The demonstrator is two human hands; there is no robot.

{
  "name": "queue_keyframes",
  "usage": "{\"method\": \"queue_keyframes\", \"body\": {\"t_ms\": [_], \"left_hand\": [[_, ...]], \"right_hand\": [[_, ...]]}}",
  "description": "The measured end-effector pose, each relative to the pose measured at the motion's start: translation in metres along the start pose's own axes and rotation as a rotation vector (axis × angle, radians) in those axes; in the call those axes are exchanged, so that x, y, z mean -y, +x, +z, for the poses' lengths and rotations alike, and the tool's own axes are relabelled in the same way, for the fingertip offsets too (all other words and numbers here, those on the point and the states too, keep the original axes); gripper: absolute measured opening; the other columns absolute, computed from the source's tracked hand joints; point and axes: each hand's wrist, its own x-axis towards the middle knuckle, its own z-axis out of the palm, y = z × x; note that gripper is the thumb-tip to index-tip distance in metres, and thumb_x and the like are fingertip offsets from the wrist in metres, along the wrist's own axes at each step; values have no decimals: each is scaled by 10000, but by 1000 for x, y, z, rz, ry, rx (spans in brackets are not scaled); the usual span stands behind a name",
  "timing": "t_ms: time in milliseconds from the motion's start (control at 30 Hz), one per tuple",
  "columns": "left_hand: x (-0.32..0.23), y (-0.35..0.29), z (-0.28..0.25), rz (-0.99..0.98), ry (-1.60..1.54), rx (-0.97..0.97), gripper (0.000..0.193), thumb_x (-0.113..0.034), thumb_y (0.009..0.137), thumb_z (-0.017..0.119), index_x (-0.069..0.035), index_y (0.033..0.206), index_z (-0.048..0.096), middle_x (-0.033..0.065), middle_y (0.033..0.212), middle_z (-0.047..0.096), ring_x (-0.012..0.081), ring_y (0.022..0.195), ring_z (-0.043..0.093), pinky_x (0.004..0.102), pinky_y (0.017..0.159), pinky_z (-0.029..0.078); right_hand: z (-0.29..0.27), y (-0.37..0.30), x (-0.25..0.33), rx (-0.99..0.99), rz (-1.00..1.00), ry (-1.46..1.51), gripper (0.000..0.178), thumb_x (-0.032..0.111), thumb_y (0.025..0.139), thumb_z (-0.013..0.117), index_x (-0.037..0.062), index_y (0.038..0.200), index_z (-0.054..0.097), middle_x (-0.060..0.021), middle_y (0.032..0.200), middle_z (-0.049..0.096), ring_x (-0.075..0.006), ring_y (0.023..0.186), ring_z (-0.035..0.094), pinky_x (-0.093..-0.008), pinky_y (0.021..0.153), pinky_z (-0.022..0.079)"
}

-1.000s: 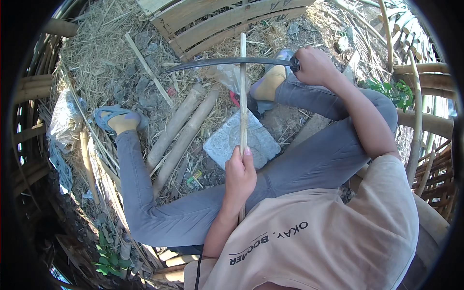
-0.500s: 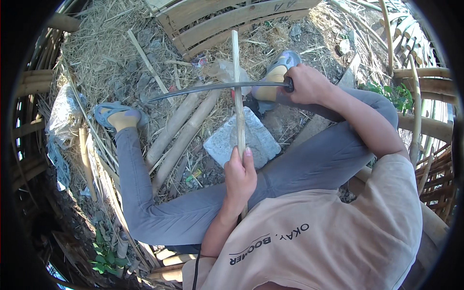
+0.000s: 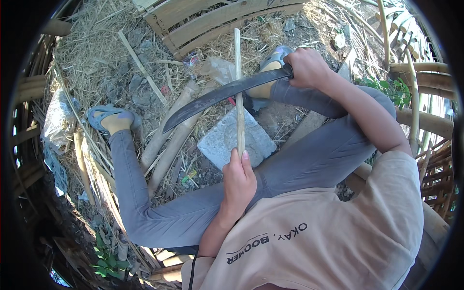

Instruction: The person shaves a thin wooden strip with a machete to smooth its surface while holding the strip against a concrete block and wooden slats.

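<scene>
My left hand (image 3: 240, 179) is closed round the lower part of a pale, narrow wooden stick (image 3: 240, 123), which points away from my body. In my right hand (image 3: 305, 67) is the handle of a machete (image 3: 212, 96), mostly hidden by the fingers. Its long, dark, curved blade reaches left across the stick, the broad side of the blade showing and the tip low at the left. Under the stick a pale square stone block (image 3: 217, 140) lies on the ground between my legs.
Bamboo poles (image 3: 166, 159) lie left of the block. A slatted wooden crate (image 3: 203, 29) stands at the far side. Straw (image 3: 92, 58), a loose stick (image 3: 141, 67) and plastic bags (image 3: 60, 116) litter the ground. Bamboo railings (image 3: 427, 123) border the right.
The machete blade has turned so its broad side shows, and its tip has dropped lower at the left. My right hand has risen slightly. My left hand keeps its hold on the stick.
</scene>
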Motion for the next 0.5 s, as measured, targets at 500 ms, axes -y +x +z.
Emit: {"method": "queue_keyframes", "body": {"t_ms": [500], "left_hand": [[-8,10,-6,7,-102,-54,296,-208,1064,438,-2,860,496,59,538,455,165,461,460,374,467,343]], "right_hand": [[-11,-34,0,-4,-1,233,220,195,747,691,29,883,737,-224,807,689,-402,763,688,-482,738,564]]}}
